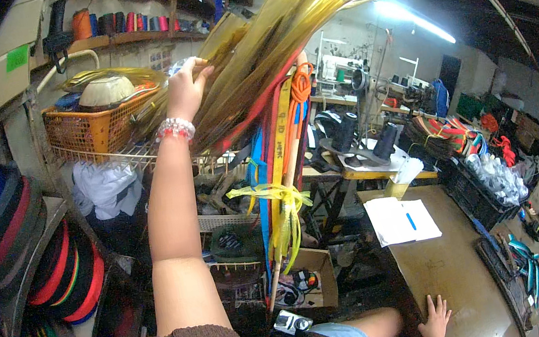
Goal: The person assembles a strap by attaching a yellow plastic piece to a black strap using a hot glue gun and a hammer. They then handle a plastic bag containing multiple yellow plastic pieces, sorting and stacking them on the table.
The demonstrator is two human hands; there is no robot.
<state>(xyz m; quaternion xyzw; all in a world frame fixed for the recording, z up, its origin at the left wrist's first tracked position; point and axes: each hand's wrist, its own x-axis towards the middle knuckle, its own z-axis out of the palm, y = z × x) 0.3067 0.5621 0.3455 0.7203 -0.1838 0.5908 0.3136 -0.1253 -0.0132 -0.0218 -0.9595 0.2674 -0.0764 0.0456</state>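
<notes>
Right of the orange basket (77,132), the shiny yellow bundle (265,49) looks light, bendy and slippery, best held round its middle; I can't tell if the left hand (188,88) pinches it, while the right hand (436,325), far right of the basket, has its fingers spread.

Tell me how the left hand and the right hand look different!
The left hand is up high at the shiny yellow strips; the right hand is low, on the brown table. The left hand's fingers are bent, but the right hand's are spread. A beaded bracelet shows below the left hand; none shows by the right hand. Both hands are bare.
</notes>
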